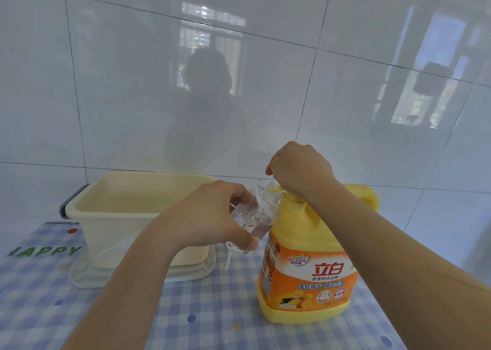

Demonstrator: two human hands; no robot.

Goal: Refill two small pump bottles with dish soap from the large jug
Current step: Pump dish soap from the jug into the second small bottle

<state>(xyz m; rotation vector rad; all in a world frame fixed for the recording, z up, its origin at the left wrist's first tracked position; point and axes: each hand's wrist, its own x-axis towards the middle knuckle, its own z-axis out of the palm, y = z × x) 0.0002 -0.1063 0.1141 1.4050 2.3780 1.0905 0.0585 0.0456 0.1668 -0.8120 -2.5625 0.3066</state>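
Here, in the head view, the yellow dish soap jug [308,264] stands upright on the blue checked tablecloth [202,317] and serves as the fixed point. The right hand [300,171] sits on top of the jug's pump head, fingers curled down over it; the head itself is hidden beneath the palm, so the grip is judged as a press, not seen. Only the yellow spout [276,189] shows, pointing to the jug's left. The left hand [215,217] is wrapped around a small clear bottle [253,214], fingers closed on its body, holding it tilted just left of the jug so its open threaded neck meets the spout, probably so soap drops straight in. Further left of the jug sits a cream plastic tub [87,217]. A second pump bottle is not clearly visible.
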